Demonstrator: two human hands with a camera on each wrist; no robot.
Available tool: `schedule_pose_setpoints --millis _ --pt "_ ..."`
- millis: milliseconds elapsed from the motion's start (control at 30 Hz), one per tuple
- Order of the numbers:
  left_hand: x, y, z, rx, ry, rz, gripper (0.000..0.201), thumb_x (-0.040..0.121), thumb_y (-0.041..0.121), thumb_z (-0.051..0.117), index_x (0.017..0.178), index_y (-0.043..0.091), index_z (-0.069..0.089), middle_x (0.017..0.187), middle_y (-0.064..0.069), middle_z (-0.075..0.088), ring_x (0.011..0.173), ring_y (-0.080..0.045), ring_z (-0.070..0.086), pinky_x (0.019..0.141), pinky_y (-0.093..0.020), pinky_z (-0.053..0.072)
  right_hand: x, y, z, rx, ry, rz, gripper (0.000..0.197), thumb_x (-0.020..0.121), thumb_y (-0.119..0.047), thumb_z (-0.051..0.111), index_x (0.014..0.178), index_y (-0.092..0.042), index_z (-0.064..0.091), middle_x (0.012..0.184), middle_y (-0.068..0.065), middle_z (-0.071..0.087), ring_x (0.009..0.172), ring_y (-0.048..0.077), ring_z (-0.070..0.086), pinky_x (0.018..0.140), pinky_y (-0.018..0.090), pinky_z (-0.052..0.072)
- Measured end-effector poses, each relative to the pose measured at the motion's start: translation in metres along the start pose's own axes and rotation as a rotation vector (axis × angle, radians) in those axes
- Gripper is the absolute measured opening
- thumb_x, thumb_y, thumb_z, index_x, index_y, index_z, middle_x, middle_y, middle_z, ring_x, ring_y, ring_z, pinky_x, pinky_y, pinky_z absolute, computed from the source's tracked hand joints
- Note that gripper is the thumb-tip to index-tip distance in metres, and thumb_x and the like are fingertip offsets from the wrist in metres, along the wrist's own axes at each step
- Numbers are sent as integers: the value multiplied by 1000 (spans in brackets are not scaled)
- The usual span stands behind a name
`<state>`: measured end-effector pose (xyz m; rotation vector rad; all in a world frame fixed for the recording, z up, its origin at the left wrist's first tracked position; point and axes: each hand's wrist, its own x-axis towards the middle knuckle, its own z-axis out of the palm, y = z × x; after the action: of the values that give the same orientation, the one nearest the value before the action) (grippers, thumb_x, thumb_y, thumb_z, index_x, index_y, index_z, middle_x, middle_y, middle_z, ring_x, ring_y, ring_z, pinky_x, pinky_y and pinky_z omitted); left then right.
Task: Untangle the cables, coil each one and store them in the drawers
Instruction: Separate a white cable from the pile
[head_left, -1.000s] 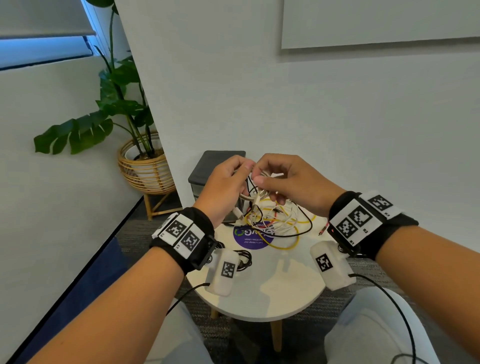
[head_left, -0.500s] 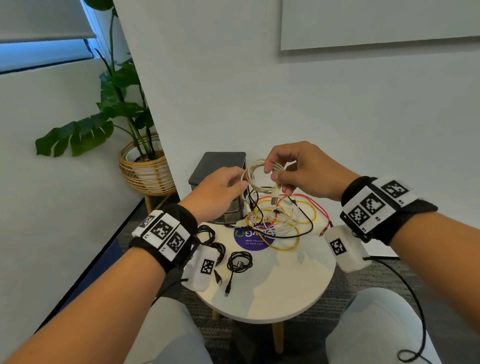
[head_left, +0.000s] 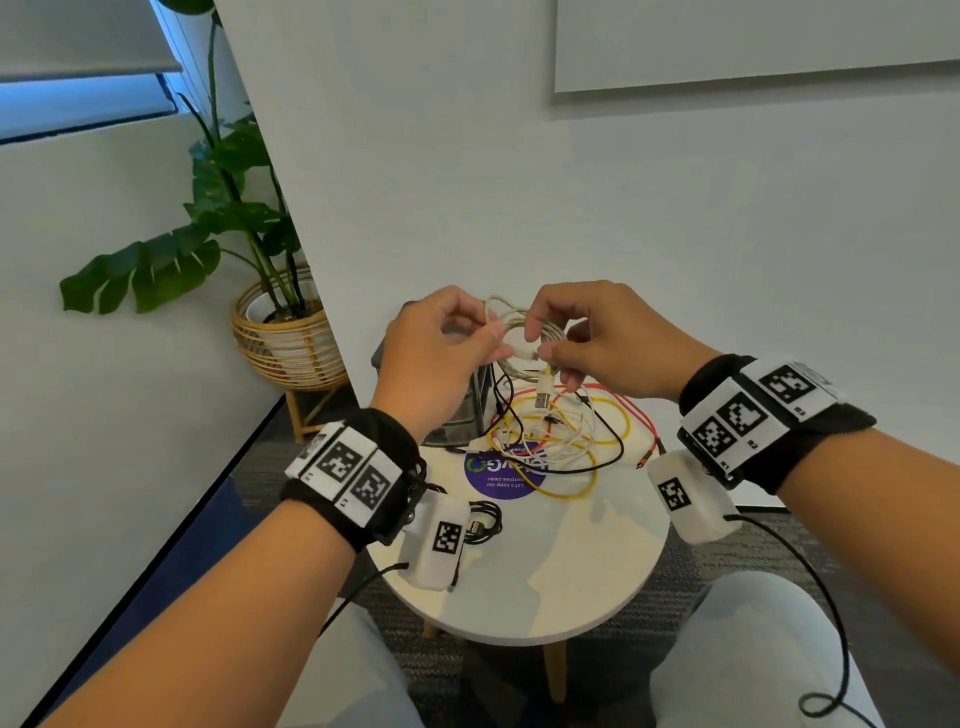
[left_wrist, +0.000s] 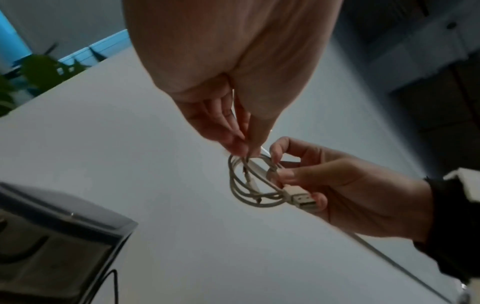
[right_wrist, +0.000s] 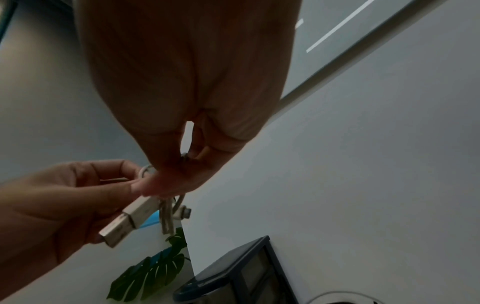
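Observation:
A white USB cable, wound into a small coil, hangs in the air between my hands above the table. My left hand pinches the coil's left side between thumb and fingertips. My right hand grips the right side, with the cable's USB plug dangling just below it. The left wrist view shows that plug lying against the right hand's fingers. A tangle of yellow, red, white and black cables lies on the round white table. The dark grey drawer unit stands behind my left hand.
Two small coiled black cables lie on the table's left side, partly under my left wrist. A purple round sticker sits under the tangle. A potted plant in a wicker basket stands on the floor to the left. A white wall rises close behind the table.
Both hands rose from the tangle with the white coil. The left hand dropped towards the drawer unit, then came back up and now pinches the coil again.

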<state>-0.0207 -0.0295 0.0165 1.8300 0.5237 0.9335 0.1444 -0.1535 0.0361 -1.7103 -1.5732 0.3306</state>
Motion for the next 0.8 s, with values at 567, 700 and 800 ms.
schedule_pose_setpoints --millis 567,700,800 --pt "12 -11 11 42 -210 -170 55 91 3 74 142 19 59 126 -8 65 101 -26 74 82 -42 64 -3 33 10 819 -6 374 27 107 -13 46 118 2 65 84 12 70 54 17 59 46 19 49" --pt "11 -15 11 71 -191 -177 59 89 4 76 143 19 58 133 -4 63 99 -21 74 79 -42 64 -7 42 15 1014 -65 427 30 103 -1 43 118 4 67 104 19 71 57 16 61 50 17 52" --pt "12 -16 9 81 -186 -181 56 88 5 76 140 19 61 136 -8 62 94 -25 76 78 -42 64 -8 46 15 1011 -100 405 29 101 2 47 124 6 64 96 16 72 58 12 62 49 16 51"
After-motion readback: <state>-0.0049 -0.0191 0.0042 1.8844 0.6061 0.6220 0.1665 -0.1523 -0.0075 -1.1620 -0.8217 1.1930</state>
